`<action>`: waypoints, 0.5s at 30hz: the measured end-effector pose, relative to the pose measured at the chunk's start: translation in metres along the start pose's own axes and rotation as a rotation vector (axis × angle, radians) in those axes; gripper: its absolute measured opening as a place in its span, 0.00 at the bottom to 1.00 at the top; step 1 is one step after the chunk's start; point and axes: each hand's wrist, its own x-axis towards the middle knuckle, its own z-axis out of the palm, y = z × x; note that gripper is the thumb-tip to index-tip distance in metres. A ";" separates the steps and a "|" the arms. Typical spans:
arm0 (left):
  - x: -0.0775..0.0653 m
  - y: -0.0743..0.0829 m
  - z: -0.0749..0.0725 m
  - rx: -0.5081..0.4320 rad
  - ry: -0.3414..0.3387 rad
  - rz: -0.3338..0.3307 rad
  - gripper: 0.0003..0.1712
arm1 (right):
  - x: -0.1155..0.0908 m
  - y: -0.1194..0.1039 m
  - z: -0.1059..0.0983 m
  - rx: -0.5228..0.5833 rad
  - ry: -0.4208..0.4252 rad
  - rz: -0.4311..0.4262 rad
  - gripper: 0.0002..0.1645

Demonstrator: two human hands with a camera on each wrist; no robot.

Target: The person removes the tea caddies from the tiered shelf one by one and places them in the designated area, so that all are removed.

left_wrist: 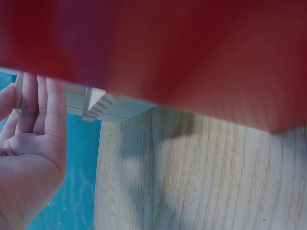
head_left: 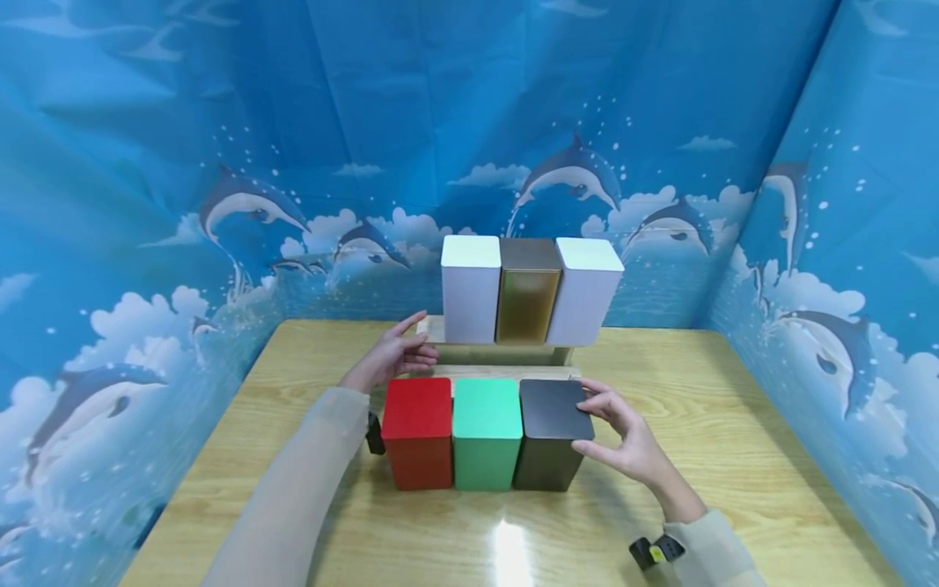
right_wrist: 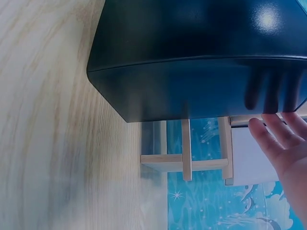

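A two-level wooden rack (head_left: 504,372) stands on the table, its steps also showing in the right wrist view. My left hand (head_left: 392,356) pinches the left end of its upper board between thumb and fingers. In front stand three upright tins: a red tin (head_left: 418,408), a green tin (head_left: 487,409) and a black tin (head_left: 555,409). My right hand (head_left: 619,432) lies at the black tin's right side, fingertips at its top edge and fingers fairly straight. The red tin hides much of the left wrist view.
On the upper board sit a white tin (head_left: 469,297), a gold-brown tin (head_left: 526,302) and another white tin (head_left: 583,302), side by side. The wooden table (head_left: 660,383) ends at blue dolphin-print curtains (head_left: 455,106) at the back and sides.
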 end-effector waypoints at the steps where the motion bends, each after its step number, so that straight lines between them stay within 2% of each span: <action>1: 0.000 0.000 0.000 0.001 -0.005 0.004 0.30 | 0.000 0.000 0.000 0.000 -0.005 0.006 0.26; 9: -0.001 0.000 -0.001 -0.008 -0.020 0.009 0.30 | 0.002 -0.001 0.000 0.003 -0.029 0.015 0.27; 15: -0.001 0.000 -0.001 -0.005 -0.027 0.008 0.31 | 0.003 0.001 -0.001 0.009 -0.040 -0.052 0.31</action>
